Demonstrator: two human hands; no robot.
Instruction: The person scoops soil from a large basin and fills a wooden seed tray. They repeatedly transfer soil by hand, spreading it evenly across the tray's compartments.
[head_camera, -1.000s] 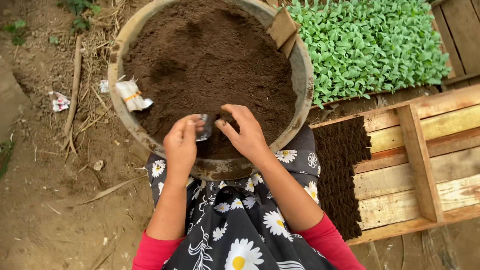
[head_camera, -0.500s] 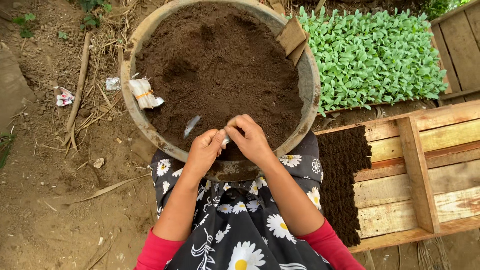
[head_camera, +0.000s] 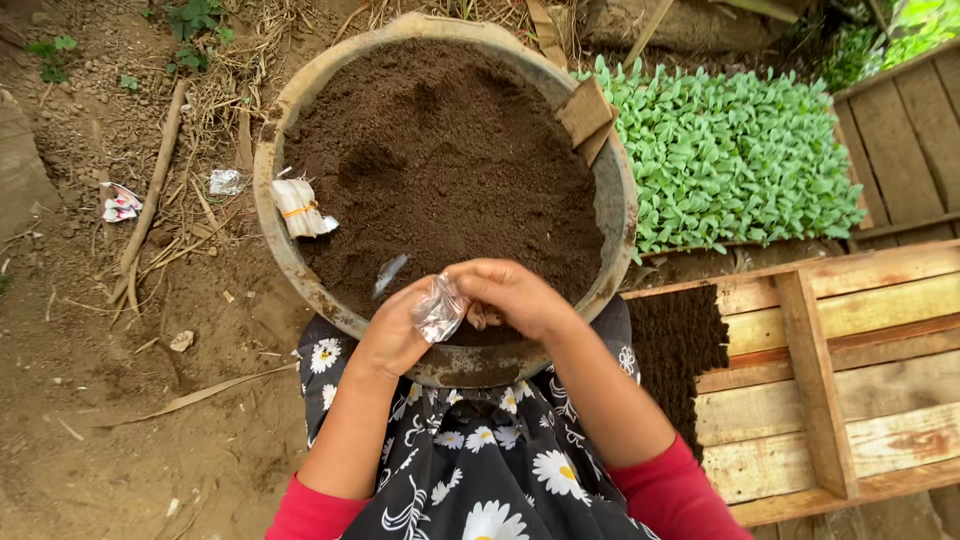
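Observation:
A wide round basin (head_camera: 620, 200) full of dark soil (head_camera: 450, 150) rests against my lap. Over its near rim my left hand (head_camera: 395, 335) and my right hand (head_camera: 515, 295) meet, both gripping a small clear plastic bag (head_camera: 438, 310) that is crumpled between the fingers. A loose scrap of clear plastic (head_camera: 388, 274) lies on the soil just left of the hands. A bundle of white bags tied with an orange band (head_camera: 300, 208) leans on the basin's left rim.
A bed of green seedlings (head_camera: 730, 150) lies right of the basin. A wooden frame (head_camera: 830, 370) with rows of soil-filled bags (head_camera: 675, 350) sits at my right. A flat wooden piece (head_camera: 590, 115) rests on the rim. Bare dirt, sticks and litter (head_camera: 120, 200) cover the left.
A plastic scrap left my left hand and landed on the soil. Both hands drew back to the near rim and now hold a clear bag between them. The view tilted slightly.

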